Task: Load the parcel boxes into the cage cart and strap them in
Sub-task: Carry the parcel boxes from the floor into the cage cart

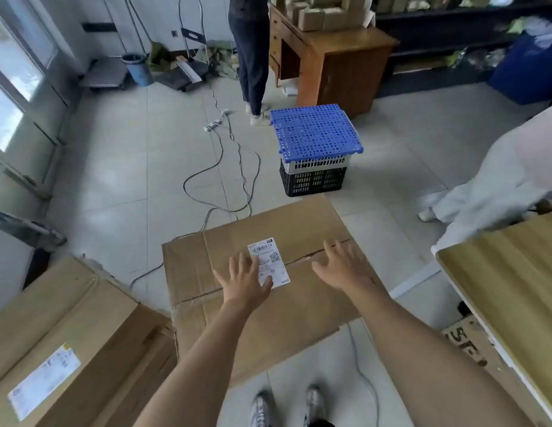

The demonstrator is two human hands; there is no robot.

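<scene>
Two spread hands, left hand (244,280) and right hand (342,266), over the parcel box (299,223), grip nothing; loading looks unstarted.

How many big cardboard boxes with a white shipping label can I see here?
2: the middle box, beneath the left hand and right hand, and the lower-left box. Others may be hidden.

**Cardboard, plastic, tile, wood**

The parcel box (299,223) is matt, creased brown cardboard with a smooth paper label (273,257). At twelve o'clock, a perforated blue plastic panel (315,131) tops a black plastic crate (311,180). Glossy floor tiles (130,164); pale wood-grain worktop (515,272) at three o'clock.
</scene>
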